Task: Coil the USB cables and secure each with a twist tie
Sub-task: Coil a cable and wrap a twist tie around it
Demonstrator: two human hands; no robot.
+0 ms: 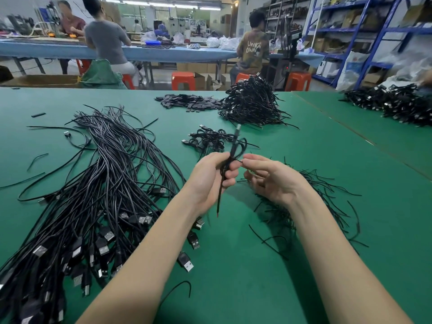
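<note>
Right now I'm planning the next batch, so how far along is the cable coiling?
Done: a small cluster of tied coils just beyond the hands and a big heap farther back. In hand: the left hand grips a coiled cable while the right hand pinches what looks like a twist tie at its middle. Left: a large spread of uncoiled cables on the left, with loose ties waiting on the right.

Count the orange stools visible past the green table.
4: one stool center, one right, one under the seated person, one partly hidden left. More may be hidden.

Loose USB cables [98, 183] lie left on table [327, 160], twist ties [311, 199] right, coiled pile [252, 101] behind.
</note>
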